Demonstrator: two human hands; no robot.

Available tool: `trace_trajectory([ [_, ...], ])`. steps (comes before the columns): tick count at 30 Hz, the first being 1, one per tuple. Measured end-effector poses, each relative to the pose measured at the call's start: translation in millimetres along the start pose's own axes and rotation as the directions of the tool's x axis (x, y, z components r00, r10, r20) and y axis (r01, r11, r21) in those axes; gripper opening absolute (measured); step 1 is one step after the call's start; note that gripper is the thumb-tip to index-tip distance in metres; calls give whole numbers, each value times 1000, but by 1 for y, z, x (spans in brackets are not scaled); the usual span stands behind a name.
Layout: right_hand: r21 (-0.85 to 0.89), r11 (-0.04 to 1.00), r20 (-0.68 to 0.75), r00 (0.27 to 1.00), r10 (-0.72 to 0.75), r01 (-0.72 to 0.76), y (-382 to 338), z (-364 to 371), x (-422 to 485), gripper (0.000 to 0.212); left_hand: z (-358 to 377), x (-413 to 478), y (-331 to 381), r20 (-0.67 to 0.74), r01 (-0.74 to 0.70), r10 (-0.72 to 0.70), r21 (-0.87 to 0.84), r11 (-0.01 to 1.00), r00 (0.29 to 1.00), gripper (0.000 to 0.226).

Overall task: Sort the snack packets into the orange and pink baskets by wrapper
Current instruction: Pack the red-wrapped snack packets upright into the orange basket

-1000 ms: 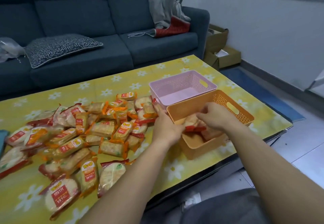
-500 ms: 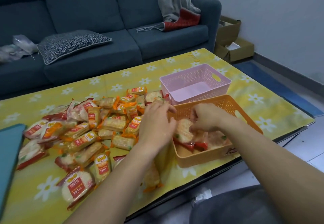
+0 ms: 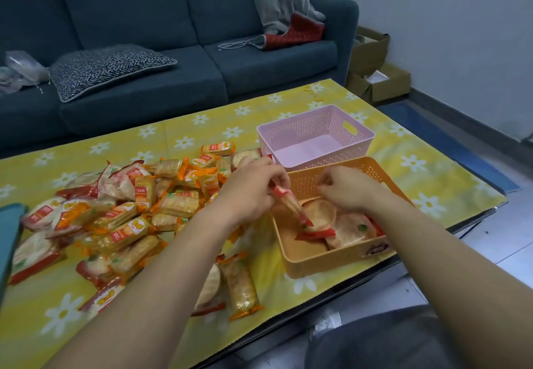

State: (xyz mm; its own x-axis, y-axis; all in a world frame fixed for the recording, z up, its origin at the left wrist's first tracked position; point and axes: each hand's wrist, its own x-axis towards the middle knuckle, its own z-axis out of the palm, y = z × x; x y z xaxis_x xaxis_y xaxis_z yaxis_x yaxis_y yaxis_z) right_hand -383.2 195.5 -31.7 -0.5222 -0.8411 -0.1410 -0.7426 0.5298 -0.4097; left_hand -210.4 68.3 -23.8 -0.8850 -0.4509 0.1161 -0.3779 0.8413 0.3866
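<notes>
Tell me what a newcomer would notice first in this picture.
A big heap of snack packets covers the left of the yellow flowered tablecloth. At the right, the left hand holds a red-edged packet over the orange basket, where round crackers lie; the pink basket behind looks empty.

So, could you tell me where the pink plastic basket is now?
Head view: the pink perforated plastic basket sits right of centre, directly behind the orange plastic basket.

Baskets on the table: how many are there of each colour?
Pink basket: 1
Orange basket: 1
Total: 2
</notes>
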Motion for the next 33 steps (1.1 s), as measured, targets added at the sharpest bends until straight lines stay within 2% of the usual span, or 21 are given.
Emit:
trace_trajectory([
  [1,-107,994,81,997,12,-3,-1,4,0,24,-1,-1,1,-5,-13,13,-14,1000,1000,30],
  [3,-189,982,199,979,52,-14,-4,11,-1,34,0,-2,0,-3,-13,12,-112,994,1000,32],
  [5,-215,977,192,980,56,-14,-8,11,-2,35,2,-3,-4,-17,14,-18,-232,973,1000,37],
  [7,-197,980,159,986,45,-12,-7,7,1,26,4,-3,-6,-48,11,-24,-254,967,999,42],
  [8,-195,981,158,987,38,-7,-8,5,1,24,3,-3,-6,-65,2,-15,-203,979,998,40],
  [10,-241,971,181,982,53,-8,-14,6,-2,38,0,-3,-4,-119,-26,28,15,1000,993,31],
  [12,-322,947,194,979,57,9,-19,13,-6,40,-4,-4,1,-154,-76,116,248,966,981,19],
  [14,-351,936,198,979,43,29,-25,21,-7,33,-3,-3,8,-124,-121,190,421,899,974,12],
  [16,-348,937,174,984,29,34,-29,22,-5,29,5,-1,15,-47,-150,202,509,848,978,16],
  [19,-193,981,108,994,13,8,-26,14,1,19,9,2,16,87,-148,120,500,853,989,22],
  [21,-8,1000,89,996,29,-28,-21,8,2,15,9,3,12,153,-113,54,413,903,987,27],
  [23,94,995,51,998,41,-46,-17,4,0,15,8,5,8,177,-39,-13,287,957,984,36],
  [25,82,996,-31,998,47,-44,-17,7,-3,27,7,6,8,172,36,-68,185,982,983,42],
  [28,74,997,-115,993,35,-27,-28,19,-4,35,11,4,9,153,50,-93,265,963,984,64],
  [31,190,982,-10,1000,-18,20,-41,24,-4,19,22,1,11,113,26,-68,334,942,991,78],
  [33,337,942,46,999,-12,-4,-42,19,-7,24,26,1,13,92,7,-38,323,946,995,73],
])
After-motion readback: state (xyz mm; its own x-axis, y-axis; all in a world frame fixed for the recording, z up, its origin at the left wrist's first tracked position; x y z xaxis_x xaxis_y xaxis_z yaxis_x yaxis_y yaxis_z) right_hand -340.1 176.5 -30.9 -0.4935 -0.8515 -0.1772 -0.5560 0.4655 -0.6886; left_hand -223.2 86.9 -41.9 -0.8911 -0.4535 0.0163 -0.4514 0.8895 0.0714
